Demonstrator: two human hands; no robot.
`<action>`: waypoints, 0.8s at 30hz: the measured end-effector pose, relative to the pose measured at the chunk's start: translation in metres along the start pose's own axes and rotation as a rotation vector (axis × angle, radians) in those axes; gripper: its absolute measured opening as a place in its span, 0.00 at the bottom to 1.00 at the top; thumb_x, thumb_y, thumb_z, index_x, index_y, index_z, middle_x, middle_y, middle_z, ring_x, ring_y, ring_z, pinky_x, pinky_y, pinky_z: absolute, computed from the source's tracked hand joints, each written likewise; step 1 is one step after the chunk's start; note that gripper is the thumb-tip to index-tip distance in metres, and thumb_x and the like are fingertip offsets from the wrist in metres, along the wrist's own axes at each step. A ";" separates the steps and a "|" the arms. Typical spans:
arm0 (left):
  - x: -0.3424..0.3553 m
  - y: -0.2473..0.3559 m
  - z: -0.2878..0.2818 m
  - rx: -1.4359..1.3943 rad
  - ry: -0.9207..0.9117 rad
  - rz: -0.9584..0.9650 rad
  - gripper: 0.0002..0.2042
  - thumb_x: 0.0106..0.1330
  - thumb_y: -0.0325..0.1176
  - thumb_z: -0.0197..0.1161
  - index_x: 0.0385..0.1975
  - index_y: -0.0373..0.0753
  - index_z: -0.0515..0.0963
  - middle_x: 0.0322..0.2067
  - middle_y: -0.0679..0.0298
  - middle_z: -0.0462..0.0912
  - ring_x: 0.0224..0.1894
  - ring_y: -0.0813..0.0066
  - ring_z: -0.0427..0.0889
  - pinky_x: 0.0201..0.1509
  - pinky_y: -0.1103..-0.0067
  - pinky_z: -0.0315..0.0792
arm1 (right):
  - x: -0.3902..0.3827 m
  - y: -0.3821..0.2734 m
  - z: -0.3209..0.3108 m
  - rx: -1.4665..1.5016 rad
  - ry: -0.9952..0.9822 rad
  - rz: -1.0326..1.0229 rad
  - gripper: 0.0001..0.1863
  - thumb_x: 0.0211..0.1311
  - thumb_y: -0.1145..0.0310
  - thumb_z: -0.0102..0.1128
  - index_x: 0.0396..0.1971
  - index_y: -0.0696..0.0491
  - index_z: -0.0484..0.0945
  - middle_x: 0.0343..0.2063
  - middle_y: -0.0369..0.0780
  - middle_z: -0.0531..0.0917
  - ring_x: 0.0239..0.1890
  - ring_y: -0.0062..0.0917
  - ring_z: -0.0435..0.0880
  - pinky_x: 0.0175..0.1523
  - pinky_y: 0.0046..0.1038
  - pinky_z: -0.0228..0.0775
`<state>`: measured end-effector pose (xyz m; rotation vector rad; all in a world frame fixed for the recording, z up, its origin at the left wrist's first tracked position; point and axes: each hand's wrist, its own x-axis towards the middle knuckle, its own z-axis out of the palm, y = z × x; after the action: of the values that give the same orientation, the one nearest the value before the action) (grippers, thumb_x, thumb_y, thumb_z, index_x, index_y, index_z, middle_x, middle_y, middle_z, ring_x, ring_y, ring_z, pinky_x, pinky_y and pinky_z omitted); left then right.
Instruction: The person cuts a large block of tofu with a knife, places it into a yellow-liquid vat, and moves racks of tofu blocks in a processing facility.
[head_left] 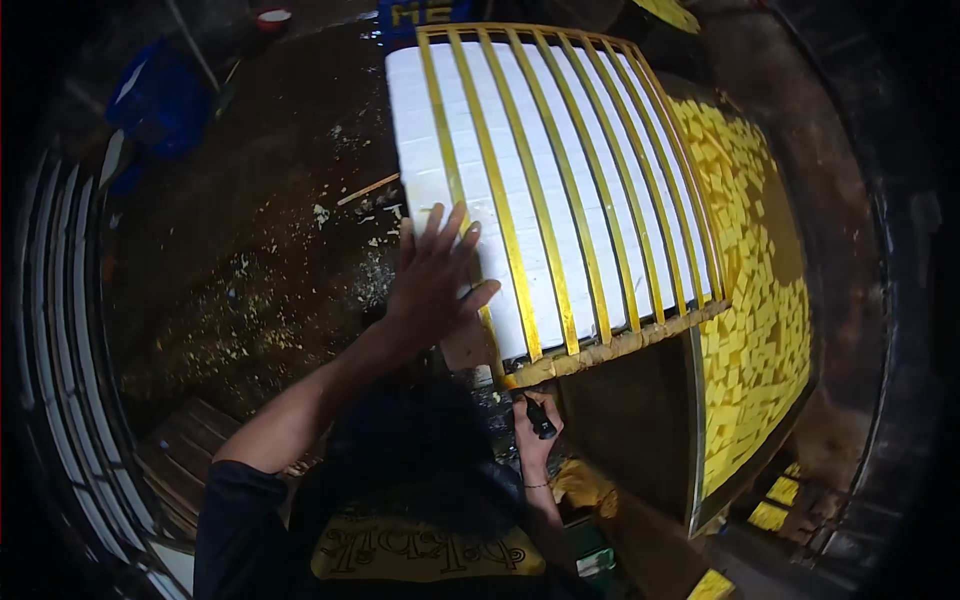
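Note:
A large white slab (503,200) that looks like tofu lies in front of me, with faint cross lines on its surface. Over it rests a frame of long yellow slats (527,170), its near bar (620,345) wrapped in brownish material. My left hand (435,270) is open, fingers spread over the frame's left slat and the slab's left edge. Below the frame's near left corner, my right hand (530,425) is closed around a black-handled tool (541,418). The tool's working end cannot be made out.
To the right, a wide tray holds many small yellow blocks (750,330). Its dark near-left edge (695,430) borders the slab's stand. Blue containers (160,100) stand at the far left. Yellow crumbs (255,300) litter the wet dark floor. White rails (75,350) run along the left.

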<state>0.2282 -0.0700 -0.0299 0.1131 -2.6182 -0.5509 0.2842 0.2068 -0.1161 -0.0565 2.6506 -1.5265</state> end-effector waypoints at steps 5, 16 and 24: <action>0.055 -0.024 -0.013 -0.015 0.095 0.062 0.18 0.54 0.40 0.69 0.42 0.39 0.77 0.45 0.60 0.74 0.52 0.61 0.72 0.68 0.45 0.47 | 0.008 0.071 0.052 -0.128 -0.005 0.268 0.18 0.48 0.68 0.71 0.38 0.61 0.79 0.30 0.47 0.82 0.38 0.39 0.81 0.48 0.37 0.72; 0.336 -0.216 0.029 0.071 0.061 -0.060 0.33 0.61 0.50 0.59 0.60 0.31 0.67 0.61 0.47 0.67 0.64 0.47 0.62 0.68 0.56 0.52 | 0.052 -0.119 0.027 0.935 0.573 0.557 0.30 0.71 0.49 0.45 0.60 0.57 0.66 0.57 0.42 0.73 0.58 0.33 0.71 0.62 0.36 0.61; 0.403 -0.215 -0.019 -0.389 -0.793 -0.146 0.33 0.64 0.58 0.57 0.53 0.30 0.72 0.41 0.52 0.83 0.46 0.67 0.82 0.52 0.72 0.71 | 0.036 -0.190 0.046 0.319 0.844 0.686 0.37 0.65 0.43 0.52 0.63 0.59 0.67 0.65 0.48 0.66 0.65 0.41 0.65 0.68 0.36 0.54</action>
<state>-0.1259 -0.3425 0.0689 -0.0548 -3.1862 -1.3770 0.2511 0.0693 0.0234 1.6370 2.3528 -1.8944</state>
